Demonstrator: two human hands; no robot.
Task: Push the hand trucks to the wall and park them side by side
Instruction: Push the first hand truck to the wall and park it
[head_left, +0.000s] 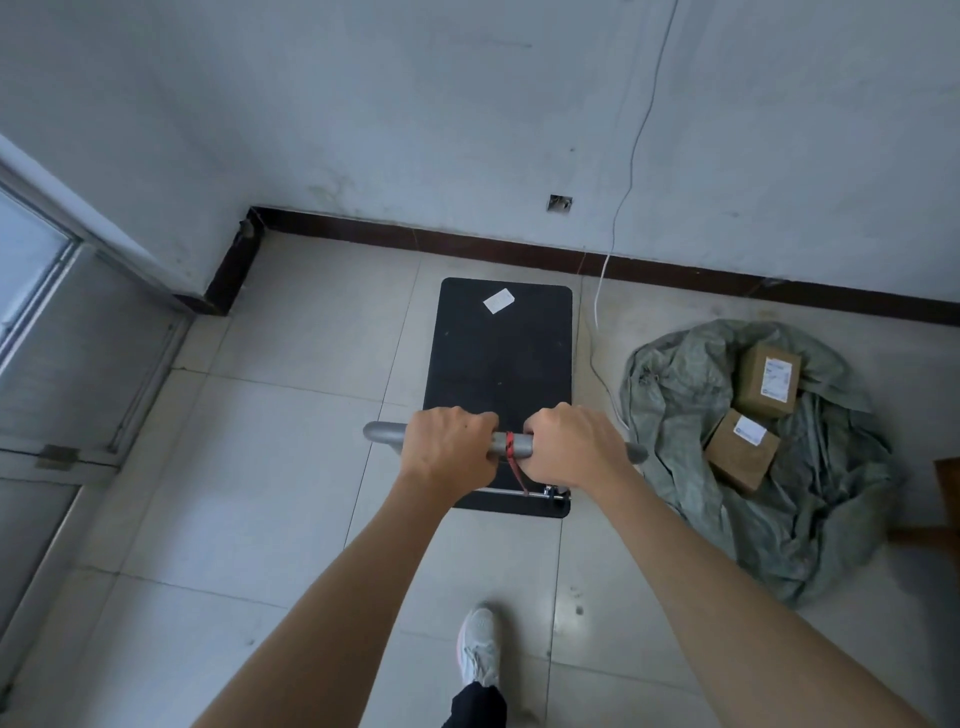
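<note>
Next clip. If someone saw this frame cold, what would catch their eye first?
Probably the two bare arms reaching in from below, left hand and right hand both closed on the grey handle bar of a black flat hand truck at centre, its front end near the wall. Next, the crumpled green sack on the floor at right, with two cardboard boxes on it.

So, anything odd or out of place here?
A white cable hangs loose down the wall onto the floor beside the cart. A small open hole in the wall looks like a missing socket.
</note>
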